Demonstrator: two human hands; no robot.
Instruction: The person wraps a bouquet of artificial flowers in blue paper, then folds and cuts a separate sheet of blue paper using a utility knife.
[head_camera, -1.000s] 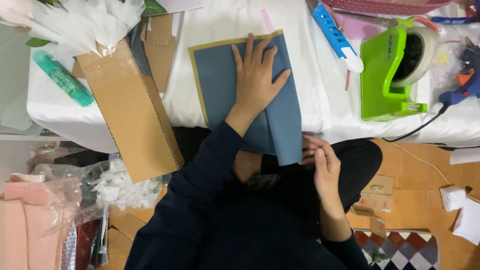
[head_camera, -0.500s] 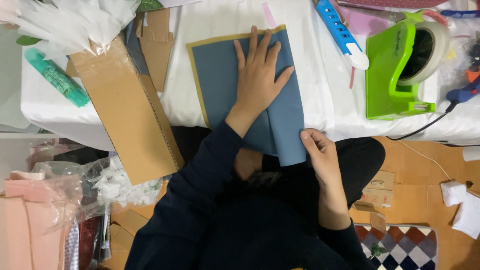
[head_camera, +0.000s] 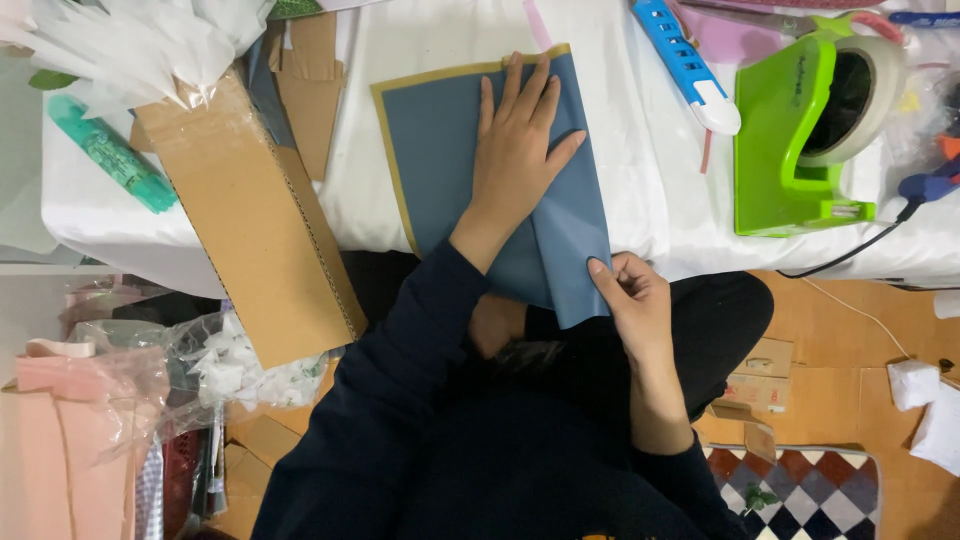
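Firmly pinched: one blue sheet, two hands

Right hand (head_camera: 630, 300) pinches blue paper sheet (head_camera: 440, 150) at its lower corner, overhanging white table (head_camera: 640, 160). Left hand (head_camera: 520, 150) flat, fingers spread, on the sheet. Sheet's middle hidden beneath palm. One green tape dispenser (head_camera: 790, 150) right of sheet, one cardboard slab (head_camera: 250, 220) left.

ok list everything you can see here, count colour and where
paper sheet: 1, blue with gold edge, table centre, hanging over the near edge
table: 1, white cover, top
cardboard strip: 1, brown, left, overhanging the edge
tape dispenser: 1, green, right
glue stick: 1, teal, far left
blue-and-white tool: 1, top right of the sheet
cellophane: clear, top left
left hand: flat on the sheet
right hand: pinching the sheet's lower right corner
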